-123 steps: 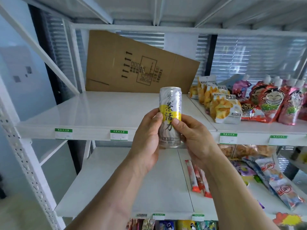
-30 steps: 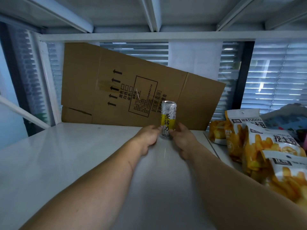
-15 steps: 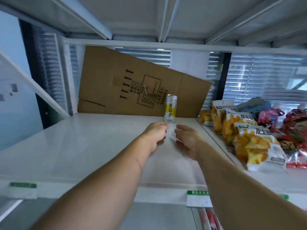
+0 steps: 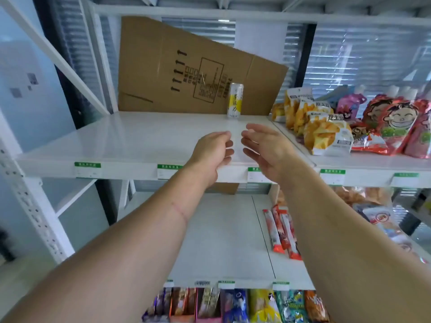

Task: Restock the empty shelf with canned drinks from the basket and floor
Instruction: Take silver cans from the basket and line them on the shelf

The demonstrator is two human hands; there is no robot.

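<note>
On the shelf (image 4: pixel 130 138) a silver-yellow can (image 4: pixel 235 100) stands upright; left hand (image 4: pixel 213 152) and right hand (image 4: pixel 265 150) hang loose, empty.

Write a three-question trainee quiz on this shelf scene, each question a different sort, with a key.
1. True or false: the can stands upright on the shelf.
2. What is directly behind the can? A) cardboard B) chip bags C) a bottle
3. Fill in: the left hand and right hand hold ____.

Key: 1 true; 2 A; 3 nothing.
</note>
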